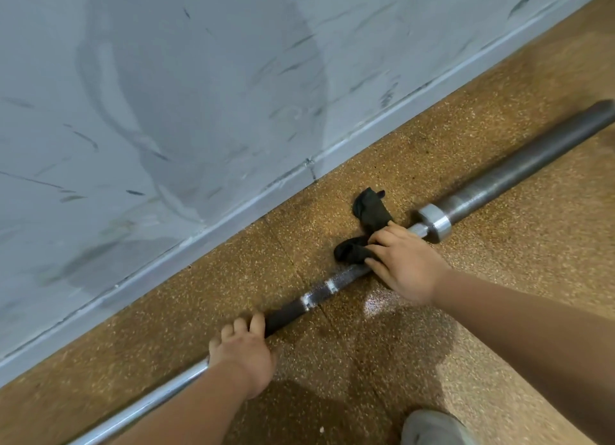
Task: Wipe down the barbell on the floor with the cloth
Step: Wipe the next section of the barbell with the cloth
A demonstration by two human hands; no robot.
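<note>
Down on speckled floor (499, 278), beside grey wall (166, 111), running low-left to upper-right: bar (319, 293). Gripped near its left by left hand (243, 349), fingers curled over it. Farther right, draped with black cloth (371, 210), clutched onto it by right hand (407, 266), just short of collar (434, 223).

We count one barbell (319, 292), one black cloth (371, 210), and two hands: left hand (244, 354), right hand (404, 266).

Arms extended, left hand (244, 351) grips the barbell (319, 295), right hand (404, 265) clutches the cloth (371, 210)
</note>
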